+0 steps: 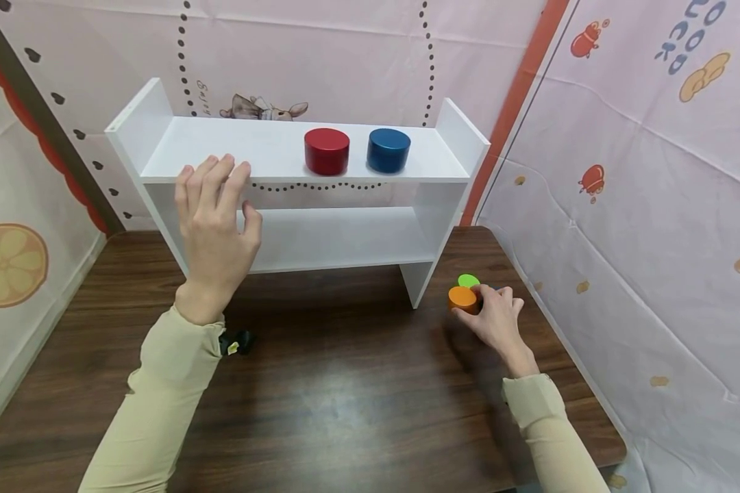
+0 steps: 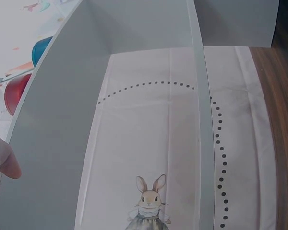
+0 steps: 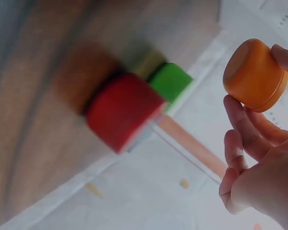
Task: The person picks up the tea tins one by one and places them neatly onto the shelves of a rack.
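Observation:
My right hand point(image 1: 498, 318) pinches a small orange round tin point(image 1: 462, 298) between thumb and fingers, at the right of the table. In the right wrist view the orange tin point(image 3: 253, 74) is tilted and held away from a red tin point(image 3: 125, 112) and a green tin point(image 3: 172, 82) on the wooden surface. Only the green top point(image 1: 468, 281) shows in the head view; that red tin is hidden there. My left hand point(image 1: 216, 226) holds nothing, its fingers raised over the front of the white shelf point(image 1: 240, 147) at the left.
Another red tin point(image 1: 327, 152) and a blue tin point(image 1: 388, 150) stand on the shelf's upper board. Below is a lower board point(image 1: 339, 236) between two side panels. The brown table point(image 1: 321, 411) reaches a printed cloth wall point(image 1: 641, 274) at right.

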The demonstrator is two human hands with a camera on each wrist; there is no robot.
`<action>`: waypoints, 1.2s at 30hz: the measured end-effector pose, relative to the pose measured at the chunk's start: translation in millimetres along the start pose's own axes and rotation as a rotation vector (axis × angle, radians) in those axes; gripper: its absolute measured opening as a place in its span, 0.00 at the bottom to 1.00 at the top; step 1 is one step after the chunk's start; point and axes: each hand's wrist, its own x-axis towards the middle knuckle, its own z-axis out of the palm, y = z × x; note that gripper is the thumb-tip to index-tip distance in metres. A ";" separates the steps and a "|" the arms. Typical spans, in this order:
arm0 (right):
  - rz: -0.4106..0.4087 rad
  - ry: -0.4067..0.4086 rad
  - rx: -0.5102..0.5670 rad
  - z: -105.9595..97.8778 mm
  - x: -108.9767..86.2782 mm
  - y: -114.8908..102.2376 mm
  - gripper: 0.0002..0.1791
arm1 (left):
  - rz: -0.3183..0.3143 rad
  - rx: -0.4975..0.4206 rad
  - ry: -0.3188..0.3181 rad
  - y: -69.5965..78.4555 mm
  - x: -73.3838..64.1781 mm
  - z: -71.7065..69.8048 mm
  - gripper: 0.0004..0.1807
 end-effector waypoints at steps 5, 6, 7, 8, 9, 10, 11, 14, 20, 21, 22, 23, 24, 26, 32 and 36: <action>-0.065 0.063 0.066 -11.7 1.2 -13.0 0.33 | 0.003 -0.003 0.000 -0.8 -0.9 0.6 0.23; -0.080 0.076 0.078 -14.2 1.6 -15.6 0.33 | 0.004 -0.005 0.000 -1.0 -1.0 0.7 0.23; -0.095 0.087 0.090 -16.8 2.0 -18.3 0.32 | 0.005 -0.005 -0.001 -1.1 -1.0 0.8 0.23; -0.109 0.097 0.102 -19.4 2.7 -21.0 0.32 | 0.006 -0.004 -0.003 -1.3 -0.9 0.8 0.23; -0.121 0.107 0.113 -22.3 3.6 -23.8 0.32 | 0.007 -0.002 -0.006 -1.4 -0.7 0.8 0.23; -0.132 0.113 0.127 -25.3 4.5 -27.1 0.31 | 0.008 -0.001 -0.009 -1.5 -0.6 0.8 0.23; -0.140 0.117 0.141 -28.6 5.6 -30.5 0.31 | 0.009 0.002 -0.013 -1.5 -0.4 0.7 0.23; -0.161 0.122 0.173 -38.7 9.2 -40.9 0.31 | 0.011 0.009 -0.023 -1.5 -0.1 0.4 0.23; -0.193 0.121 0.234 -60.8 16.6 -63.0 0.31 | 0.011 0.008 -0.028 -1.1 0.0 0.2 0.23; -0.200 0.125 0.244 -64.5 18.0 -66.6 0.31 | 0.010 0.007 -0.028 -1.1 -0.1 0.2 0.23; -0.206 0.129 0.253 -68.3 19.6 -70.2 0.31 | 0.009 0.007 -0.028 -1.0 -0.2 0.1 0.23; -0.212 0.135 0.257 -71.8 21.4 -73.5 0.30 | 0.008 0.008 -0.028 -1.0 -0.2 0.0 0.23; -0.219 0.141 0.258 -75.1 23.4 -76.6 0.30 | 0.007 0.009 -0.028 -0.9 -0.3 -0.1 0.23; -0.236 0.151 0.268 -81.7 27.3 -82.0 0.30 | 0.005 0.009 -0.027 -0.8 -0.6 -0.3 0.23; -0.280 0.164 0.294 -102.0 36.9 -96.7 0.31 | 0.003 0.005 -0.024 -0.8 -0.5 -0.5 0.23; -0.295 0.174 0.295 -115.4 42.0 -107.5 0.32 | 0.002 0.001 -0.017 -1.2 -0.3 -0.5 0.23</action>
